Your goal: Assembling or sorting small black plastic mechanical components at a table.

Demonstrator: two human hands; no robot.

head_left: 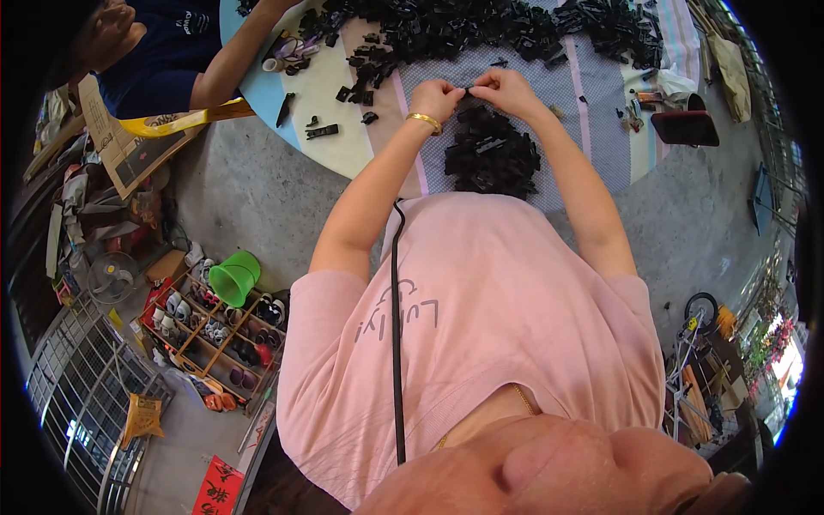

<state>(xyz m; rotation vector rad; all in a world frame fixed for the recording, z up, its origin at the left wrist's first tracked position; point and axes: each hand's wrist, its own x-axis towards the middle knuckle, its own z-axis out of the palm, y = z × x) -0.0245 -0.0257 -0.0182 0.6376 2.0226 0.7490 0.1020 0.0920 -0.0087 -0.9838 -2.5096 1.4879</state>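
My left hand (435, 101), with a gold bangle at the wrist, and my right hand (505, 92) meet over the table. Their fingertips pinch a small black plastic part (467, 90) from both sides; its exact kind is too small to make out. Just below my hands, close to my body, lies a heap of similar black plastic parts (491, 154). A much larger pile of black parts (446, 34) spreads across the far side of the table. A few loose black parts (323, 131) lie to the left of my left hand.
The table's striped cloth (566, 112) lies under everything. A phone on a stand (685, 128) is at the right edge. At the left, a co-worker's arm (236, 64) reaches over the table beside a yellow chair back (184, 120). A shoe rack (215, 330) with a green bucket (234, 278) stands lower left.
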